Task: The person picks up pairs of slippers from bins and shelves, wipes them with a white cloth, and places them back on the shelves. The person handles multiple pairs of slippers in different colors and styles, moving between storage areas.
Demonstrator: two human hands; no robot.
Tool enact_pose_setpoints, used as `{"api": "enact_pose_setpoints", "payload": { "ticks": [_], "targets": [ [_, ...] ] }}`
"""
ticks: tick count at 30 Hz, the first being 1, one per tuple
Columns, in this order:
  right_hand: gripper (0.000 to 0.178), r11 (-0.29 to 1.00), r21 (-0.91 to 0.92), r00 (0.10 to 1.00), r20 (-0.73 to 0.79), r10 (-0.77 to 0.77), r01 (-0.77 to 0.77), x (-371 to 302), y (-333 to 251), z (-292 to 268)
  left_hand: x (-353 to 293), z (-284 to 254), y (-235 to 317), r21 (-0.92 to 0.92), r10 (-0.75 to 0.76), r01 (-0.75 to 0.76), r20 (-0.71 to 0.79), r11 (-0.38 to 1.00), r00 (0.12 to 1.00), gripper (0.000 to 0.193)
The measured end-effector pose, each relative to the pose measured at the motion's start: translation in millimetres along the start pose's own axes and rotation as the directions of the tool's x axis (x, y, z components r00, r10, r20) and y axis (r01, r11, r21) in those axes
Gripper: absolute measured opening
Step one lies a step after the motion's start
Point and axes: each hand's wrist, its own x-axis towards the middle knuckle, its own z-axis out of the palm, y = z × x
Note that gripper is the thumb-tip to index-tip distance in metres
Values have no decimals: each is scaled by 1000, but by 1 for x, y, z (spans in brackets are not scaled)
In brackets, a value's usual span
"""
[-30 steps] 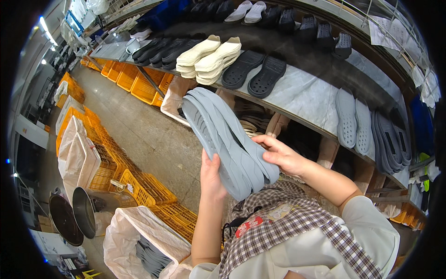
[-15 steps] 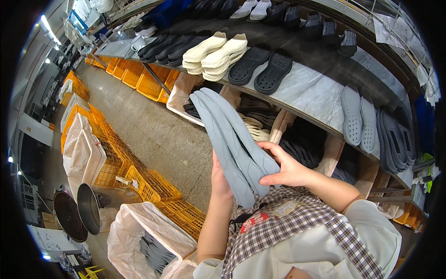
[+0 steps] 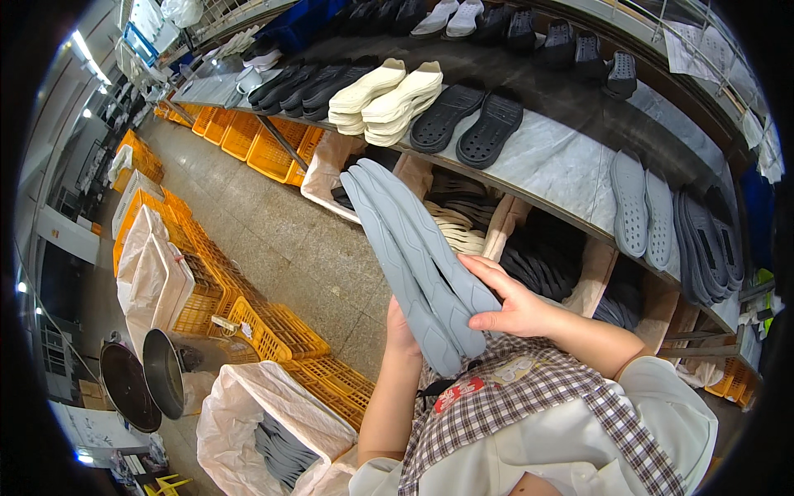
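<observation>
A small stack of grey shoe soles [image 3: 407,256] is held upright at a slant in front of my chest, their wavy-grooved side edges facing me. My left hand [image 3: 402,331] grips the stack from the left, its fingers mostly hidden behind the soles. On the other side my right hand [image 3: 514,302] is closed round the lower right part, with the thumb lying across the front edge. A narrow dark gap shows between the soles. Lower left, more grey soles [image 3: 284,450] lie in a cloth-lined bin [image 3: 217,417].
Ahead runs a workbench [image 3: 571,192] carrying cream soles [image 3: 382,97], black soles [image 3: 490,128] and light grey soles [image 3: 643,211] in rows. Lined compartments beneath hold dark soles [image 3: 539,263]. Yellow crates [image 3: 285,331] line the left, near two round pans [image 3: 162,372].
The held soles have come closer together, and the gap between them is narrower. Both hands keep their grip, and the whole view has shifted slightly.
</observation>
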Motion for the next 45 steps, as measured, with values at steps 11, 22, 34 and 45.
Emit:
{"api": "enact_pose_setpoints", "payload": {
  "ticks": [11,22,34,45],
  "targets": [
    [86,1000,-14,999,-42,0,0,-9,0,-6,6,11,-7,34,-49,50,-29,998,998,42],
    [87,961,262,973,-184,137,-86,-29,15,-19,26,23,-18,270,-75,82,-36,959,997,48],
    [85,689,722,540,-558,631,-59,-114,-32,-166,58,89,-72,783,-155,-144,293,605,943,71],
    [23,505,834,23,-513,858,-224,-229,-11,-367,83,45,-91,767,-259,185,-26,614,966,26]
  ]
}}
